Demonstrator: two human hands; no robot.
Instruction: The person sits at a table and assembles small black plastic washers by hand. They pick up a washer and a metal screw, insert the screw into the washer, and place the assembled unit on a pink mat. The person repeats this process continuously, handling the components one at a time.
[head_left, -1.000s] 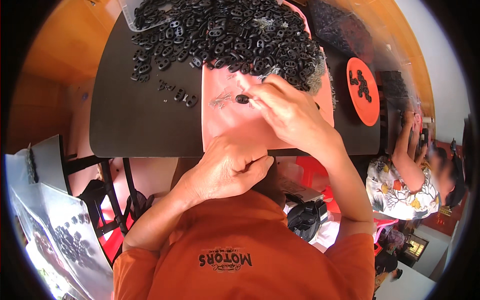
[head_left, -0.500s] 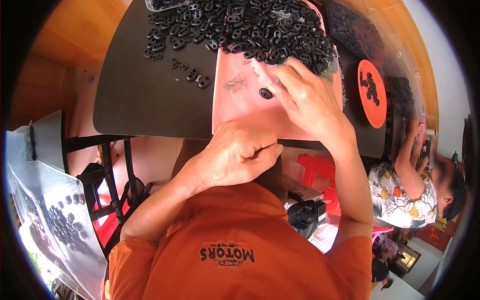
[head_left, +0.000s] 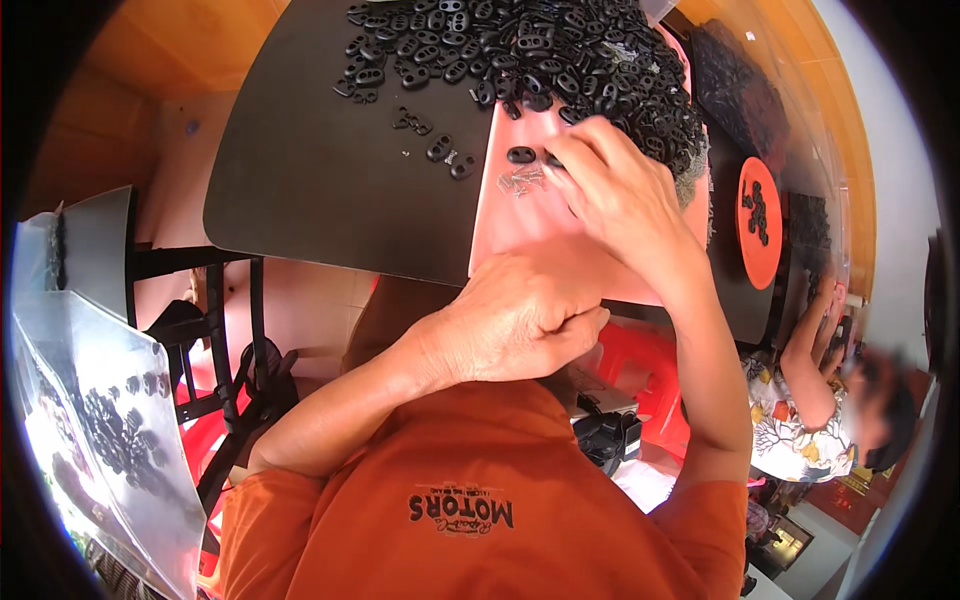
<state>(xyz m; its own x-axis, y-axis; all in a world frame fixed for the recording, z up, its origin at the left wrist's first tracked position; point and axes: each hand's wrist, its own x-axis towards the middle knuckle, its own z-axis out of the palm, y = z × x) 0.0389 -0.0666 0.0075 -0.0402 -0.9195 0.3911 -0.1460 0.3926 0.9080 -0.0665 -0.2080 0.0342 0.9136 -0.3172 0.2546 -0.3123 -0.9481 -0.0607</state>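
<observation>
At dark table (head_left: 330, 190), by heaped toggles (head_left: 540, 60).
With left hand (head_left: 530, 315) closed, right hand (head_left: 625, 185) bent-fingered at a loose toggle (head_left: 553, 160); cannot tell right's opening or either's grip.

The wearer's two hands (head_left: 535, 312) (head_left: 628, 190), one pink tray (head_left: 530, 222), one orange plate (head_left: 758, 268), black pieces (head_left: 560, 70) (too many to count)

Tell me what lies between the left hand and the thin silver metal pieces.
Only a bare stretch of pink surface separates the left hand from the thin silver metal pieces, in the head view.
</observation>
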